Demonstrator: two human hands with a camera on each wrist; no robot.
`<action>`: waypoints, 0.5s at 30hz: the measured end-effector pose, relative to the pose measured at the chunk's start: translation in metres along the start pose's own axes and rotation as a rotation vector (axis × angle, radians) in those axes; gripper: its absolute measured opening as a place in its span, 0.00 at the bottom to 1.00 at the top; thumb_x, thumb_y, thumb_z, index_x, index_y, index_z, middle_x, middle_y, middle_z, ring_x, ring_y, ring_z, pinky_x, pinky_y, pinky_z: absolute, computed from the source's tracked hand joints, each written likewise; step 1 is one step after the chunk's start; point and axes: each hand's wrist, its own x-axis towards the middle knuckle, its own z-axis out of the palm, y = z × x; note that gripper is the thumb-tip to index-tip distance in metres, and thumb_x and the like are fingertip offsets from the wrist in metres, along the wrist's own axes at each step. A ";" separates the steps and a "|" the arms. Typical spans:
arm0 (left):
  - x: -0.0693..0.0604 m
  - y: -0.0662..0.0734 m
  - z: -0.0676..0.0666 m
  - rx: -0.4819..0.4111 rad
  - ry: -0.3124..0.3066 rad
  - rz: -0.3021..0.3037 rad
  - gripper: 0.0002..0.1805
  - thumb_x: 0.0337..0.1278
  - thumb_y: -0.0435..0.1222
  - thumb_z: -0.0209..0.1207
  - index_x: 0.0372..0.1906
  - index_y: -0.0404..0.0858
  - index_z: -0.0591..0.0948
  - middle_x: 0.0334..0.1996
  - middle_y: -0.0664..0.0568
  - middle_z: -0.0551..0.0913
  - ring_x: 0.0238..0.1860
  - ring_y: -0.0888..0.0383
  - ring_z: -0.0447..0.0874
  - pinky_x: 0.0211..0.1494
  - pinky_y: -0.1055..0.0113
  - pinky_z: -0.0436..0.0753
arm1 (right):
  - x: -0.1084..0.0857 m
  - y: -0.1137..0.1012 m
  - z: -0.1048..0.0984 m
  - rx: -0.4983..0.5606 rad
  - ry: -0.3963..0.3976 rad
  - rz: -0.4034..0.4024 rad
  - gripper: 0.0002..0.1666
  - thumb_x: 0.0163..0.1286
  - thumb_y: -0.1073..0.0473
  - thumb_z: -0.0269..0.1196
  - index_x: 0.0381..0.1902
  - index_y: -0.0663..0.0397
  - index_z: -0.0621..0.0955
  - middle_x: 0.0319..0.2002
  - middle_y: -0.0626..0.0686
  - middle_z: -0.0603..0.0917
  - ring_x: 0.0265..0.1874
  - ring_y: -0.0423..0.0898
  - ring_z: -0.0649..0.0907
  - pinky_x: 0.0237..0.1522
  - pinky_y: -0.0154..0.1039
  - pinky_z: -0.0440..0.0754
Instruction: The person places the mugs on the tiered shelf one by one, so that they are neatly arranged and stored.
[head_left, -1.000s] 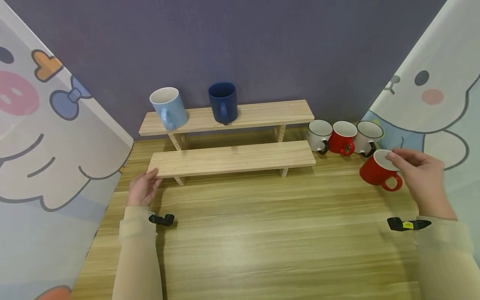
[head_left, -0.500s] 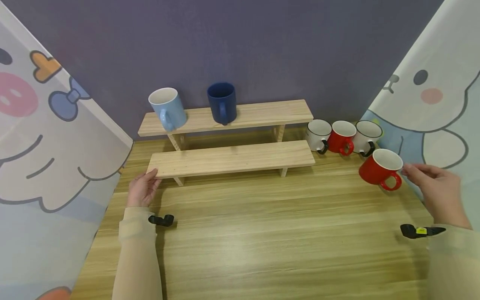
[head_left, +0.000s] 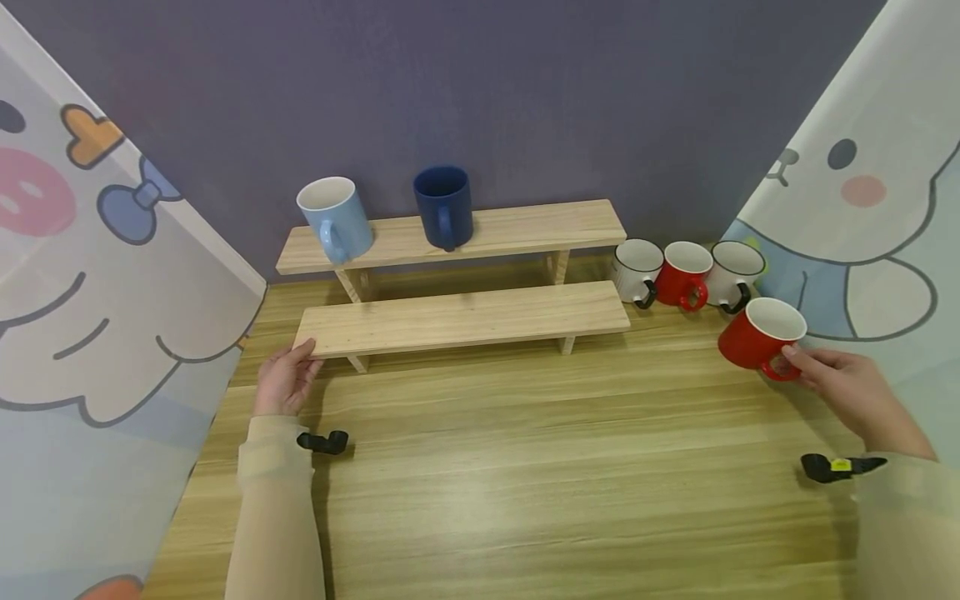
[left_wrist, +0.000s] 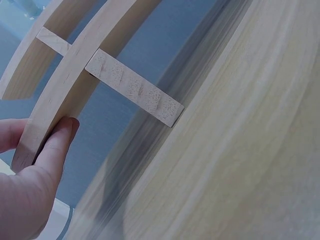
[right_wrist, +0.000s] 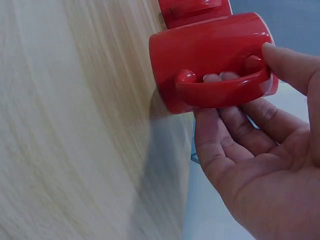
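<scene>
At the right of the head view, my right hand [head_left: 851,383] holds a red mug [head_left: 753,337] by its handle. The right wrist view shows the thumb at the handle's upper end and the fingers curled behind the handle [right_wrist: 222,92]. This mug stands upright on the table, its white inside visible. My left hand [head_left: 285,379] pinches the front left corner of the lower wooden shelf [head_left: 465,318]. In the left wrist view its fingers lie on both faces of the board [left_wrist: 55,100].
On the upper shelf [head_left: 547,227] stand a light blue mug [head_left: 348,221] and a dark blue mug [head_left: 453,217]. A white mug [head_left: 630,275], another red mug [head_left: 675,283] and a second white mug [head_left: 723,279] line the back right. Patterned panels flank the table [head_left: 525,467].
My right hand has left the red mug's rim, moved right, then come back lower and taken hold of its handle. The left hand has stayed on the shelf corner.
</scene>
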 end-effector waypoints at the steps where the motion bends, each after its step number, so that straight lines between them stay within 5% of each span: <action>1: 0.000 0.000 0.000 -0.004 -0.005 -0.001 0.43 0.69 0.24 0.61 0.79 0.31 0.48 0.40 0.45 0.82 0.38 0.56 0.87 0.54 0.72 0.82 | 0.000 0.000 0.001 0.010 -0.013 -0.009 0.28 0.79 0.45 0.59 0.47 0.68 0.86 0.35 0.34 0.86 0.34 0.26 0.81 0.32 0.24 0.83; 7: 0.000 0.001 -0.001 -0.022 -0.019 0.000 0.45 0.69 0.24 0.60 0.80 0.32 0.44 0.40 0.45 0.82 0.39 0.56 0.87 0.55 0.72 0.82 | 0.002 0.000 0.003 0.051 -0.043 -0.022 0.28 0.81 0.46 0.56 0.47 0.68 0.86 0.37 0.35 0.86 0.37 0.22 0.79 0.34 0.20 0.81; 15: -0.001 0.001 0.000 -0.010 -0.010 0.003 0.29 0.68 0.25 0.62 0.68 0.30 0.62 0.39 0.44 0.84 0.39 0.56 0.87 0.55 0.72 0.81 | -0.001 0.001 0.005 0.375 -0.106 -0.046 0.18 0.83 0.56 0.55 0.39 0.50 0.90 0.38 0.43 0.89 0.39 0.28 0.83 0.39 0.20 0.81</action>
